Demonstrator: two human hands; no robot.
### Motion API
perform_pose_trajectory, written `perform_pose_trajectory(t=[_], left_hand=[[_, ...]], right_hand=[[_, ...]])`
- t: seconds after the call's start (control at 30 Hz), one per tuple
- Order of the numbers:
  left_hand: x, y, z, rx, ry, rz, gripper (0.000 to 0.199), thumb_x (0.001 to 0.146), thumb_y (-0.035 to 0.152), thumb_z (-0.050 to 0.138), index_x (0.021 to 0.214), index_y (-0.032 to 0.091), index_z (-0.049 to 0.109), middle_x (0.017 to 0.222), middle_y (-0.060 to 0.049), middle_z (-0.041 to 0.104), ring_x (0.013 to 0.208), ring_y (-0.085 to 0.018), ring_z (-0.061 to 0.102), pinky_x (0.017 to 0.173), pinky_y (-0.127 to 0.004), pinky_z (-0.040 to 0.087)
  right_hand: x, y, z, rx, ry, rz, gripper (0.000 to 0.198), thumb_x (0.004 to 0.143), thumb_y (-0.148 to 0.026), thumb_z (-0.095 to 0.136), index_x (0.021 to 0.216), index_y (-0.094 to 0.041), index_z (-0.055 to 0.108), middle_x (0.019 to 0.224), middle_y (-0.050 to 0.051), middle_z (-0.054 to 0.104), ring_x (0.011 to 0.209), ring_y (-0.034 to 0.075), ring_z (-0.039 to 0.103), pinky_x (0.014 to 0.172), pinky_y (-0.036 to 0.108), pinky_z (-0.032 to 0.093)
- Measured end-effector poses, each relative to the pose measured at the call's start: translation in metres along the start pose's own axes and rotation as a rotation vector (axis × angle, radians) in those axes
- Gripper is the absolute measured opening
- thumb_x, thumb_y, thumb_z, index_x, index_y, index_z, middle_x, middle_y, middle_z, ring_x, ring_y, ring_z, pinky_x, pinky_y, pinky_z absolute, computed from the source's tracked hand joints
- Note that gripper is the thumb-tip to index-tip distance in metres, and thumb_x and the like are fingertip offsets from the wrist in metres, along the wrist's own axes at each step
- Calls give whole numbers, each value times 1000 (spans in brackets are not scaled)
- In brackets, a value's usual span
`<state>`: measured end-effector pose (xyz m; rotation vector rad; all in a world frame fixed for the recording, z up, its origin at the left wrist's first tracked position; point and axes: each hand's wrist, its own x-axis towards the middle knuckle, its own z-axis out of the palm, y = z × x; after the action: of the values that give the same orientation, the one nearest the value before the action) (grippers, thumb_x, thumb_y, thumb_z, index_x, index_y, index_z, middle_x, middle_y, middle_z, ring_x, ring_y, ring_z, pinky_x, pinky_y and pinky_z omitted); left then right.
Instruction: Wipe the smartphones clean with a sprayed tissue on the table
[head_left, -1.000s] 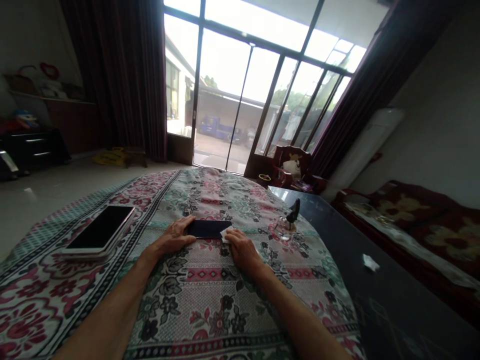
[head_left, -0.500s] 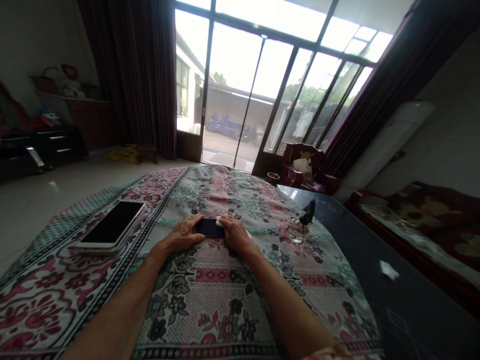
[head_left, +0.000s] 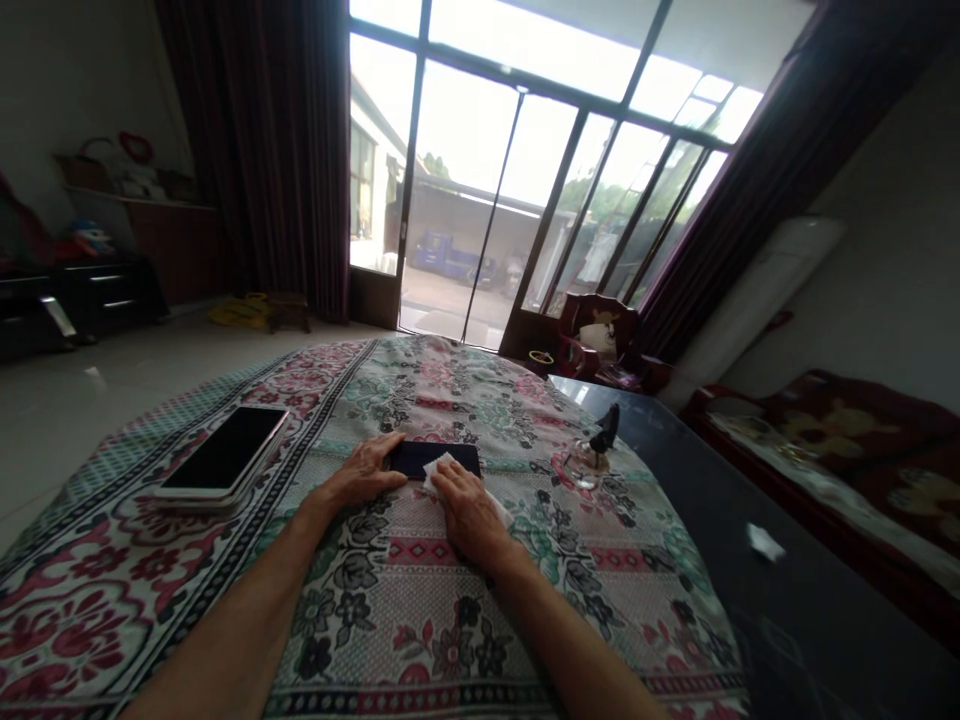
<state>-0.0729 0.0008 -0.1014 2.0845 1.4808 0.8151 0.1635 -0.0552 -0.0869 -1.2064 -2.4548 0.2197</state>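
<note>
A dark smartphone (head_left: 416, 460) lies flat on the patterned tablecloth (head_left: 450, 600) in front of me. My left hand (head_left: 369, 470) grips its left end between thumb and fingers. My right hand (head_left: 471, 508) presses a white tissue (head_left: 441, 464) onto the phone's lower edge, right of the middle. Part of the tissue sticks out beyond the right side of that hand, and the rest is hidden under the palm. The phone's right end shows past my fingers.
Left of my hands lies a stack of white-framed devices (head_left: 225, 455) with a black screen on top. To the right stands a clear spray bottle (head_left: 589, 460) with a black nozzle. Beyond it, a crumpled white tissue (head_left: 765, 542) rests on a dark glossy table (head_left: 795, 630).
My right hand has moved down and toward me with the tissue, off the phone's right end, which now shows. The left hand keeps its hold on the left end.
</note>
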Motion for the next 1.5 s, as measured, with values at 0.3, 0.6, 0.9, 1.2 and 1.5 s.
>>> perform_pose_trajectory(t=[0.3,0.6,0.9,1.2,1.5], left_hand=[[1,-1,2,-20,29,19,73,65,35,69,133,16,57,144,-14,54,136,-34,45,116,-45,31],[1,-1,2,2,36,37,71,66,33,69,134,15,56,143,-15,55,134,-33,47,115,-43,31],[-1,1,2,17,25,-2,74,66,33,69,136,16,53,147,-15,50,138,-32,42,116,-44,30],[-1,2,3,36,32,1,74,67,33,69,137,15,53,145,-15,52,136,-32,44,116,-41,31],[-2,4,0,20,54,73,68,66,30,68,132,19,57,140,-10,58,131,-33,49,114,-41,35]], right_hand=[[51,10,1,0,8,19,35,95,-11,40,120,-21,62,134,10,59,126,21,50,104,36,39],[73,7,9,-32,-5,52,38,93,-10,41,124,-21,61,136,9,59,128,22,49,107,38,37],[27,-6,5,11,-26,-34,42,95,-12,41,134,-21,55,147,8,50,140,24,38,113,44,32],[43,-7,-3,12,-39,-105,34,94,-10,42,118,-22,64,130,7,62,127,22,51,104,36,41],[86,1,19,-2,-17,0,37,94,-10,43,125,-20,61,136,8,59,128,21,51,107,35,37]])
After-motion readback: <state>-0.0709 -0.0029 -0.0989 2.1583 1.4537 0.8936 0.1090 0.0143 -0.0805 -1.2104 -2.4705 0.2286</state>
